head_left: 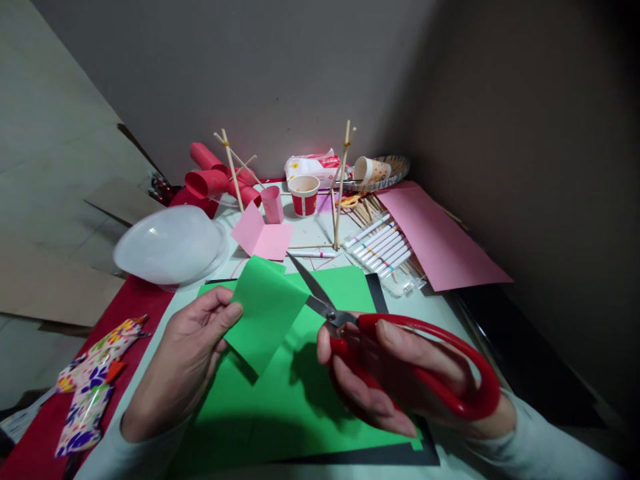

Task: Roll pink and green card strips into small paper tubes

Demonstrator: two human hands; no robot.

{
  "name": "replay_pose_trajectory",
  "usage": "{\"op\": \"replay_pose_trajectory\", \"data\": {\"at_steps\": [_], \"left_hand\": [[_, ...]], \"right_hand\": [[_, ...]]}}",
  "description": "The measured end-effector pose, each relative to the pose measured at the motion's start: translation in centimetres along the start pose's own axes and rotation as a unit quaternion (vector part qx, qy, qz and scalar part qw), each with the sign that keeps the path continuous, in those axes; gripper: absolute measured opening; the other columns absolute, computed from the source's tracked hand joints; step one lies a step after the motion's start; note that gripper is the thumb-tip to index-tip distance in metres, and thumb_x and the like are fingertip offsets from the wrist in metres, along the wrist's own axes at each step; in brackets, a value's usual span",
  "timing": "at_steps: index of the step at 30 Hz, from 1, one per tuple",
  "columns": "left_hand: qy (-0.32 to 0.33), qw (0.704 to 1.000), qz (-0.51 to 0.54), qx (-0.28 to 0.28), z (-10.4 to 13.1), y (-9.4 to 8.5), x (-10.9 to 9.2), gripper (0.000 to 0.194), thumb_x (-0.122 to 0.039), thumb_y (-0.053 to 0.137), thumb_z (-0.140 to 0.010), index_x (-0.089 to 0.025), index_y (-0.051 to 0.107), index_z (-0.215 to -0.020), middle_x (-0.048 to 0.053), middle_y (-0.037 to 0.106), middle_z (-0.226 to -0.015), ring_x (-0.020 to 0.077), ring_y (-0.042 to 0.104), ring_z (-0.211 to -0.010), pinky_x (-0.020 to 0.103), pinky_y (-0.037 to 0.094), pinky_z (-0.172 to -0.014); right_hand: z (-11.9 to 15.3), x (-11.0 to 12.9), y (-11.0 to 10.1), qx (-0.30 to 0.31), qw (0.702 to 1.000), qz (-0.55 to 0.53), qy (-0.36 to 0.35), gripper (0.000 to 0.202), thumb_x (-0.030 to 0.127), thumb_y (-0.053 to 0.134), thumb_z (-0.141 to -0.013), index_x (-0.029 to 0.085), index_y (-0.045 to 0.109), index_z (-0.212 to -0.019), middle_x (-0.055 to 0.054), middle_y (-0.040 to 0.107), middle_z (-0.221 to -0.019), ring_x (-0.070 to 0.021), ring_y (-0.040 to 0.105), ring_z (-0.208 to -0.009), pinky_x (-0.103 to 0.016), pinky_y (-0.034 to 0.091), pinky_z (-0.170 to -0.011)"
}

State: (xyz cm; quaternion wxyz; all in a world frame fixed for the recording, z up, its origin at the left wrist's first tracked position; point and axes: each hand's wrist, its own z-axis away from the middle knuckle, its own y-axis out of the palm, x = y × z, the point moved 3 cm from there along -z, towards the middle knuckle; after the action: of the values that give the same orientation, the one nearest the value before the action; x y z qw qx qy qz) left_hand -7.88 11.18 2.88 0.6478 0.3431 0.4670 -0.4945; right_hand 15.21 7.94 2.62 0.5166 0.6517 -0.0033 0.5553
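Note:
Between the thumb and fingers of my left hand [193,353] is a folded piece of green paper [267,313], held up over the work surface. My right hand [390,373] grips the red-handled scissors [420,327], fingers through the loops. The scissor blades stand apart, with the paper's right corner at the gap between them. Beneath both hands lies a large green sheet [300,413] on top of a black sheet [395,457]. Just beyond the blade tips is a folded pink card [265,239].
Stick frames [345,180] stand behind, around a red paper cup [303,197]. Markers [383,247] and a pink sheet [440,233] lie right. At left are a translucent bowl [167,243], red paper tubes [206,182] and a flowery wrapped item [93,393]. A grey wall [280,80] rises behind.

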Motion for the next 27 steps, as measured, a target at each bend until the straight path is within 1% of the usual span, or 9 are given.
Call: {"op": "replay_pose_trajectory", "data": {"at_steps": [5,10,12,14,17,20,24,27], "left_hand": [[0.005,1.0,-0.003,0.002,-0.3,-0.1,0.2,0.049,-0.044,0.097,-0.044,-0.021,0.063,-0.071,-0.007,0.04,-0.062,0.0066,0.032,-0.052,0.014,0.031,-0.039],[0.019,1.0,-0.019,0.012,-0.5,-0.4,0.9,0.05,-0.044,0.097,-0.046,-0.02,0.066,-0.076,-0.008,0.043,-0.063,0.0053,0.031,-0.051,0.013,0.03,-0.038],[0.025,0.999,-0.03,0.015,-0.6,-0.7,1.1,0.049,-0.045,0.096,-0.049,-0.02,0.066,-0.079,-0.008,0.044,-0.062,0.0053,0.034,-0.05,0.013,0.032,-0.038],[0.027,0.998,-0.05,0.025,-0.8,-0.8,1.3,0.05,-0.046,0.095,-0.052,-0.021,0.069,-0.086,-0.007,0.051,-0.064,0.0067,0.04,-0.051,0.014,0.036,-0.04],[0.034,0.996,-0.075,0.04,-1.0,-1.1,1.4,0.062,-0.048,0.094,-0.055,-0.02,0.073,-0.106,-0.003,0.061,-0.07,0.0096,0.049,-0.056,0.016,0.041,-0.044],[0.051,0.995,-0.07,0.051,-1.3,-1.3,1.6,0.072,-0.051,0.093,-0.058,-0.019,0.071,-0.119,-0.003,0.062,-0.07,0.0105,0.05,-0.057,0.017,0.042,-0.046],[0.067,0.994,-0.065,0.055,-1.7,-1.6,1.9,0.075,-0.051,0.094,-0.059,-0.019,0.07,-0.123,0.001,0.068,-0.076,0.0136,0.057,-0.063,0.02,0.046,-0.051],[0.077,0.994,-0.064,0.052,-1.7,-1.6,1.8,0.072,-0.049,0.094,-0.058,-0.018,0.073,-0.119,0.0,0.067,-0.073,0.0115,0.055,-0.058,0.019,0.042,-0.049]], "right_hand": [[-0.2,-0.5,0.0,-0.015,1.0,-0.025,-0.008,0.054,0.063,0.058,-0.096,0.011,0.063,-0.108,0.004,0.053,-0.067,-0.0043,0.036,-0.043,-0.023,0.023,-0.041],[-0.2,-0.6,0.0,-0.019,0.999,-0.025,-0.016,0.052,0.062,0.057,-0.097,0.011,0.062,-0.106,0.005,0.051,-0.065,-0.0036,0.032,-0.042,-0.023,0.019,-0.04],[-0.1,-0.6,0.0,-0.019,0.999,-0.023,-0.018,0.05,0.06,0.056,-0.098,0.011,0.062,-0.105,0.005,0.05,-0.064,-0.0036,0.032,-0.043,-0.023,0.018,-0.039],[-0.1,-0.6,0.0,-0.01,0.999,-0.024,-0.02,0.049,0.059,0.055,-0.099,0.011,0.063,-0.105,0.006,0.049,-0.063,-0.0033,0.03,-0.041,-0.022,0.018,-0.038],[-0.2,-0.6,-0.1,0.001,0.999,-0.025,-0.02,0.05,0.06,0.055,-0.099,0.011,0.063,-0.105,0.006,0.048,-0.062,-0.003,0.03,-0.04,-0.022,0.018,-0.037],[-0.1,-0.5,-0.2,0.0,1.0,-0.016,-0.021,0.049,0.059,0.055,-0.099,0.01,0.064,-0.104,0.006,0.049,-0.062,-0.0028,0.03,-0.04,-0.021,0.018,-0.037],[0.0,-0.3,-0.3,-0.015,1.0,0.007,-0.019,0.049,0.058,0.053,-0.1,0.011,0.065,-0.104,0.007,0.045,-0.062,-0.0023,0.025,-0.04,-0.019,0.015,-0.035],[-0.1,-0.5,-0.5,-0.022,1.0,0.002,-0.018,0.046,0.057,0.059,-0.098,0.011,0.066,-0.1,0.007,0.043,-0.062,-0.0023,0.022,-0.041,-0.018,0.013,-0.035]]}}
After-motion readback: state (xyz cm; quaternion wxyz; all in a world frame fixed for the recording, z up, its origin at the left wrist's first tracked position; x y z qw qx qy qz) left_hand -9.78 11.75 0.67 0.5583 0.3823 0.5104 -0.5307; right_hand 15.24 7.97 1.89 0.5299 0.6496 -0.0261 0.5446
